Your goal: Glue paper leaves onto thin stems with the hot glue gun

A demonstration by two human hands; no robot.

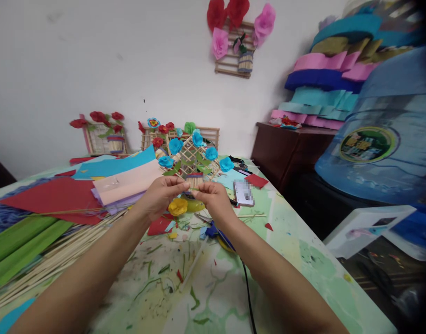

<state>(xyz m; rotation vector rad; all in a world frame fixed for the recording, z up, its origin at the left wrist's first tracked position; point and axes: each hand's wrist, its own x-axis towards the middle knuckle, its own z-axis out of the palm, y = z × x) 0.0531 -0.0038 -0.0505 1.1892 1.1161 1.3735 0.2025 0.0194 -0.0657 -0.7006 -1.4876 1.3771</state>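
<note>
My left hand (166, 191) and right hand (215, 195) have fingertips drawn together at the small stick basket (195, 180), low before the blue-flowered lattice (188, 158); exactly what they pinch, I cannot tell. In front of the lattice lies a yellow flower (178, 207); right of the lattice, a phone (243, 192) on the desk (223, 287).

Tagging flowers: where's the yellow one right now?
In the head view, the yellow flower is left of and below centre, just under the left hand, beside red paper.
</note>
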